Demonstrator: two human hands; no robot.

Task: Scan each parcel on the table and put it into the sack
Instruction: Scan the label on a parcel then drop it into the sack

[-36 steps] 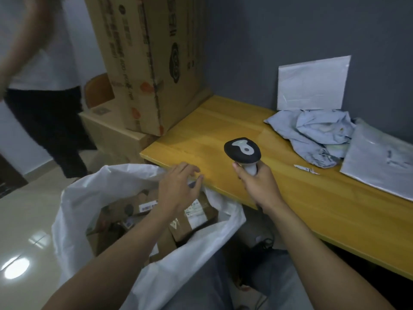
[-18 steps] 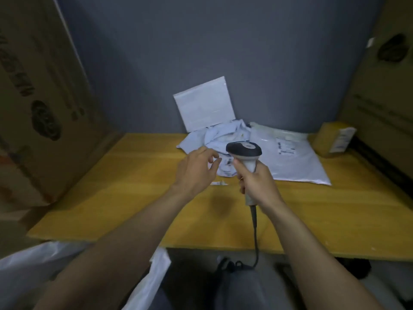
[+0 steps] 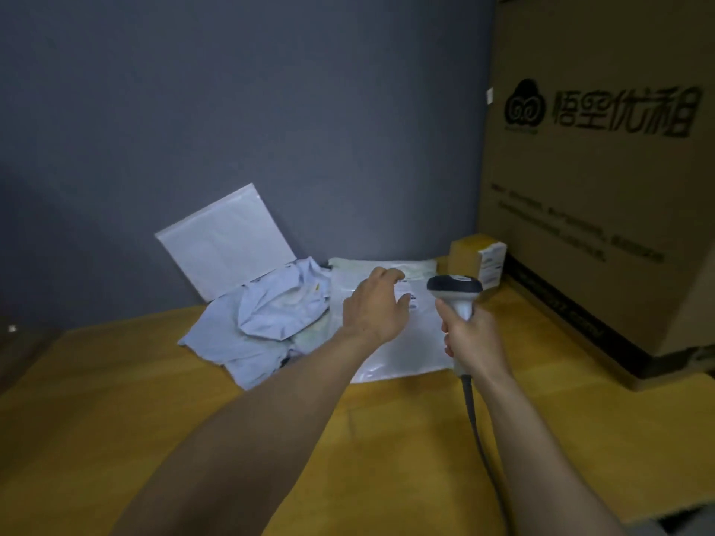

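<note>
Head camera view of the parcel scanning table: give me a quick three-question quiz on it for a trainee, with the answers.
1. True or false: the right hand grips the barcode scanner.
2. Which parcel does the left hand reach over? A, small cardboard box; B, flat white poly mailer; C, leaning white envelope.
3. What crumpled thing lies left of that mailer?
Key: 1 true; 2 B; 3 the light blue shirt.
</note>
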